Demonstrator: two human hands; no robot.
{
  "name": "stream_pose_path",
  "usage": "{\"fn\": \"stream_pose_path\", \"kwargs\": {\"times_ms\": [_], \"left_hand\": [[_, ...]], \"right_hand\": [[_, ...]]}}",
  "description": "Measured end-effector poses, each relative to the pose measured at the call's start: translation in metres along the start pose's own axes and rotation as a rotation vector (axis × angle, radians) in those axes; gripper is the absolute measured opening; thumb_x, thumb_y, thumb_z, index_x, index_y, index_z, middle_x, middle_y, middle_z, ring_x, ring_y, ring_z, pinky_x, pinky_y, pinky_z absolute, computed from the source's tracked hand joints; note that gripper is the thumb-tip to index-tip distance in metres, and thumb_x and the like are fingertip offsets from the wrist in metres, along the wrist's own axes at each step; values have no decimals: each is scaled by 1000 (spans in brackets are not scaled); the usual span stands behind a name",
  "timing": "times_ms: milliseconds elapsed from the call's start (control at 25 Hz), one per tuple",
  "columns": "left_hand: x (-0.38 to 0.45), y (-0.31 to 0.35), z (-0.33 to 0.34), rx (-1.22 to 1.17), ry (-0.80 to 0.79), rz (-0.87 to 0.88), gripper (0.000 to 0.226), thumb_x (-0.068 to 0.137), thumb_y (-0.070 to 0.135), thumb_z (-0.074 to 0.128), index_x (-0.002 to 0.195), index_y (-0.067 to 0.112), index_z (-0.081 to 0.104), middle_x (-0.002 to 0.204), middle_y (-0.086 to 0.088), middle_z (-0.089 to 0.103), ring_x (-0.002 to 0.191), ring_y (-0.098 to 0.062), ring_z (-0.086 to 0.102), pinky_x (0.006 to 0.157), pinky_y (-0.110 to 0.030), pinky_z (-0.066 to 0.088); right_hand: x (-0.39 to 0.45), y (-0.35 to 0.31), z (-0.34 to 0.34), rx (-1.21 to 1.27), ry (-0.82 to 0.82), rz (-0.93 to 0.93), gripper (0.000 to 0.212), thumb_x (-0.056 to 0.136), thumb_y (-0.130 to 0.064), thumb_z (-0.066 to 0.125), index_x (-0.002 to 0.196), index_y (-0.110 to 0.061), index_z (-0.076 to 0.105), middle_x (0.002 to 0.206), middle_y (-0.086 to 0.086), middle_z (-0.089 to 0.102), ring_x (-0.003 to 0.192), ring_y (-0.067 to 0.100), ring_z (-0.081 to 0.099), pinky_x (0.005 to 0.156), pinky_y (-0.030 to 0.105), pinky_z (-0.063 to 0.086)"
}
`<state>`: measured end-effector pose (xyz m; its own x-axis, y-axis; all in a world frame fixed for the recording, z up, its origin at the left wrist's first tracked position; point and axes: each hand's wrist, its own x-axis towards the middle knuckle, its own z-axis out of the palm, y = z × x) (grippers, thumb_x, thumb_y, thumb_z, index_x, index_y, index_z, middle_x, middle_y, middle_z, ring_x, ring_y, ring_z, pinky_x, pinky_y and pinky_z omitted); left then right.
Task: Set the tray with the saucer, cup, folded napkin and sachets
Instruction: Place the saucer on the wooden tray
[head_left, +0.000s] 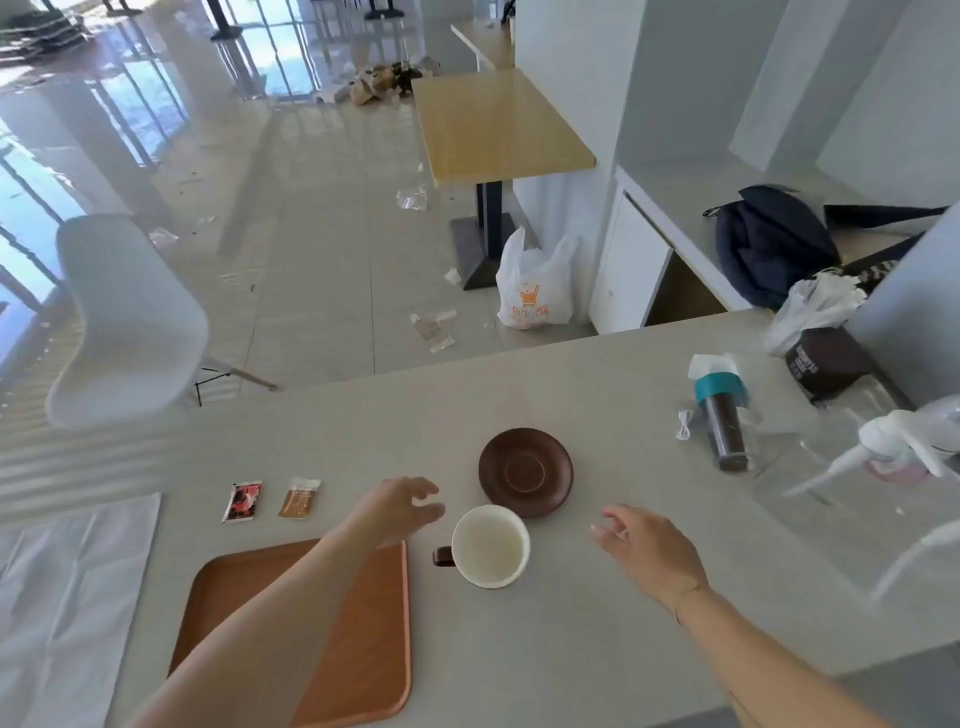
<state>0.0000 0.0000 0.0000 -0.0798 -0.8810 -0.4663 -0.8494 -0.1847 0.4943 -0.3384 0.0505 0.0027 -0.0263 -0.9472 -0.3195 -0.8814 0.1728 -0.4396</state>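
I am looking down at a pale grey counter (571, 623) with both of my hands out over it. My left hand (397, 506) is hovering above the far right corner of the wooden tray (358, 649), fingers loosely spread and holding nothing, its forearm lying across the tray. My right hand (652, 553) is hanging over the bare counter to the right of the cup (491, 545), fingers relaxed and slightly apart, also holding nothing. The white cup is standing upright just beside the tray's right edge, its dark handle pointing left toward the tray. The dark brown saucer (525, 472) is sitting right behind the cup, their rims looking very close from here. 2 sachets are lying side by side beyond the tray: a red sachet (241, 501) on the left and a tan sachet (300, 498) on the right, slightly apart. The white napkin (72, 597) is lying unfolded at the left edge, well left of the tray. A bottle with a teal band (723, 415) is standing far right.
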Motion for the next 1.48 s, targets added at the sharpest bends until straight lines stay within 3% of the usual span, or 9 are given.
{"fn": "stream_pose_path", "kwargs": {"times_ms": [200,400,560,760,880,1000,1160,1360,1480], "left_hand": [[54,15,6,-46,66,-49,21,88,36,64,103,24,70,88,6,66,88,-16,63,73,-25,43],[100,21,22,-125,4,-54,16,87,25,66,101,18,71,72,7,63,68,-14,60,59,-23,44],[121,22,35,-242,-14,-73,18,87,18,67,104,12,70,82,-1,68,75,-22,64,73,-31,53],[127,24,44,-448,-21,-154,13,85,5,67,99,6,70,72,-5,66,64,-19,62,73,-36,58],[126,30,46,-593,-11,-251,11,83,-2,66,91,6,68,75,-8,64,71,-23,62,75,-37,58],[124,34,45,-678,-1,-318,13,84,-5,63,87,7,67,75,-9,63,69,-22,62,73,-33,58],[117,40,34,-788,18,-330,12,84,-6,64,87,5,67,76,-10,66,65,-19,64,59,-23,59],[89,45,5,-952,59,-310,14,83,-6,63,93,2,67,85,-12,70,75,-21,69,73,-31,60],[62,43,-11,-1034,82,-301,15,83,-7,64,95,1,67,87,-12,70,78,-21,68,69,-27,60]], "right_hand": [[47,2,9,70,21,74,26,86,-36,62,109,-26,68,94,-7,68,89,18,64,76,33,51],[94,1,28,222,21,158,31,84,-26,69,113,-17,68,95,3,71,93,25,64,83,35,50],[113,-3,48,321,-3,179,33,82,-24,72,113,-16,69,95,4,72,93,25,66,85,34,49],[120,-4,65,762,29,410,28,80,-4,71,108,-9,68,89,10,70,85,32,68,82,52,56],[119,-10,65,981,33,479,27,83,5,66,109,-3,64,85,10,65,77,27,64,65,40,57],[116,-17,59,1074,21,502,24,84,8,64,101,-9,61,90,12,63,75,24,63,66,36,57],[113,-25,43,1122,3,472,24,85,9,63,103,-7,61,92,13,62,80,29,63,76,42,57],[104,-45,9,1181,-37,391,23,84,8,64,97,-11,63,88,10,65,74,25,65,71,37,58],[93,-59,-7,1191,-84,299,23,82,8,65,95,-12,64,83,6,65,72,24,65,70,36,59]]}}
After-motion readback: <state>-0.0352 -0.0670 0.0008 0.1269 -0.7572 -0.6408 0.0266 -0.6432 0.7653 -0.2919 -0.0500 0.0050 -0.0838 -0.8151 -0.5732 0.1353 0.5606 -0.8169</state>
